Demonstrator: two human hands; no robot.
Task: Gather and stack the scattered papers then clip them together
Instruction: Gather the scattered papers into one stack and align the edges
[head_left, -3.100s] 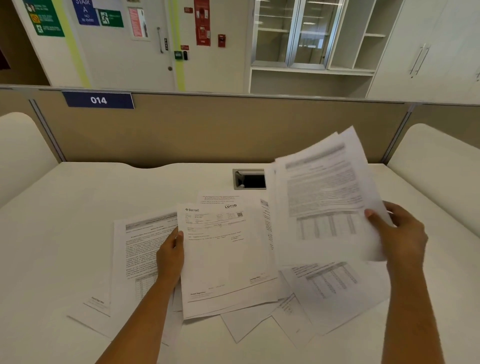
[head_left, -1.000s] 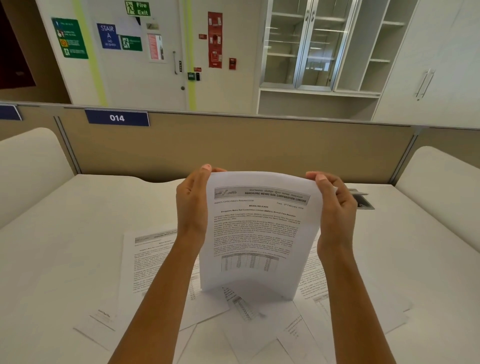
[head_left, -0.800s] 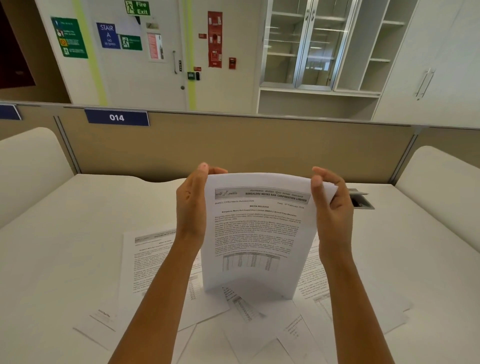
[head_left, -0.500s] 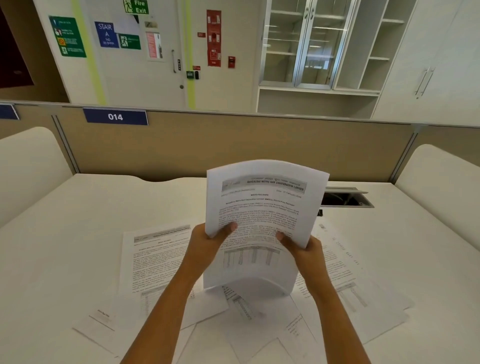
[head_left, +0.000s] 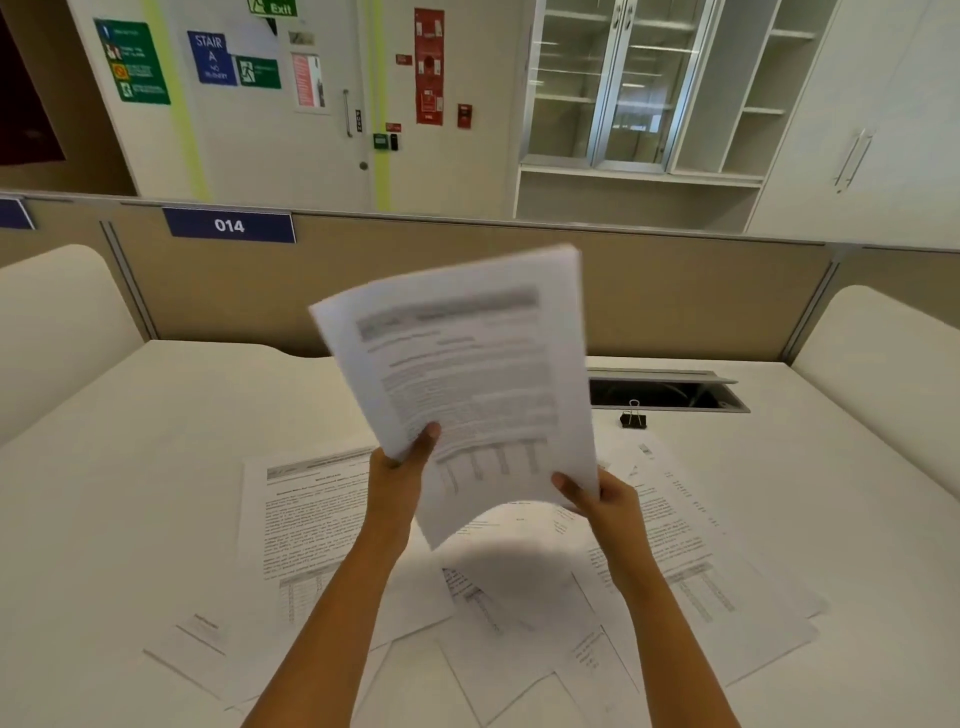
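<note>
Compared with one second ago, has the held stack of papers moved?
Yes. The stack has risen: its top edge now nearly reaches the partition rim, and its top leans left.

White desk (head_left: 156, 441), far edge against a tan partition. Recessed cable hatch (head_left: 670, 394) near the far edge, right of centre, lid up, dark inside. Black binder clip (head_left: 633, 419) on the worktop just in front of the hatch, wire handles up, apart from the papers. Loose printed sheets (head_left: 519, 670) spread over the middle and near part, overlapping, at mixed angles. Left sheet (head_left: 306, 519) face up, text block with a table below, lying over others. Right sheet (head_left: 696, 551) face up, skewed, corner toward the right edge. Small slip (head_left: 200, 631) sticks out at the near left.
</note>
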